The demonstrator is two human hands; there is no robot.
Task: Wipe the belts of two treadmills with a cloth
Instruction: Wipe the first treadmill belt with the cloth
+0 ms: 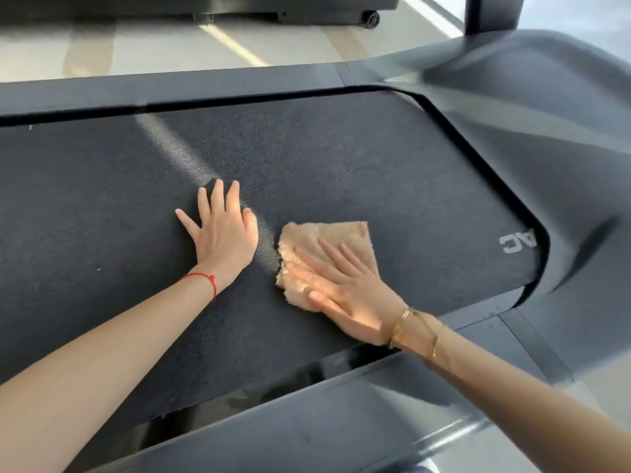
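Both hands are laid flat with fingers straight: the left hand [223,230] on the bare belt [102,199], the right hand [341,295] pressed onto the tan cloth [327,238] just beside it. The belt's long axis is seen running left to right, and white letters "AC" [516,245] are printed upside down near its right end.

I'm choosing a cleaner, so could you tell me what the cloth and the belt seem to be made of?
Cloth: tan, fluffy pile, likely microfibre or terry. Belt: black, matte, finely grained, probably rubber or PVC; sunlight shows its pebbled texture.
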